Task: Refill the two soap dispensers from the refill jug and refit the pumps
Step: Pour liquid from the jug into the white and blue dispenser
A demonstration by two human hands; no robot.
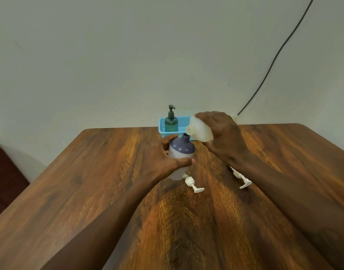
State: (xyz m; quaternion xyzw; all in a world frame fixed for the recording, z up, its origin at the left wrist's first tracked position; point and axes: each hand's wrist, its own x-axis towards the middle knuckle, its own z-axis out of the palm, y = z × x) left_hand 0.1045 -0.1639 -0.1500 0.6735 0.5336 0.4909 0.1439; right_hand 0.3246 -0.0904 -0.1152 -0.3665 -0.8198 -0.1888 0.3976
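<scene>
A soap dispenser bottle (182, 151) with a purple shoulder and pale body stands upright on the wooden table (89, 172), its neck open with no pump. My left hand (163, 158) grips its body. My right hand (219, 131) holds the translucent white refill jug (199, 130) tilted, its open spout just above and right of the bottle's neck. Two white pumps lie on the table: one (192, 184) beside the bottle's base, another (242, 179) partly hidden under my right forearm. A green dispenser (171, 120) with its pump fitted stands in the blue basket (182, 123).
The blue basket sits at the table's far edge against the wall. A black cable (274, 61) runs down the wall at the right. A dark red seat (3, 176) is at the left beside the table.
</scene>
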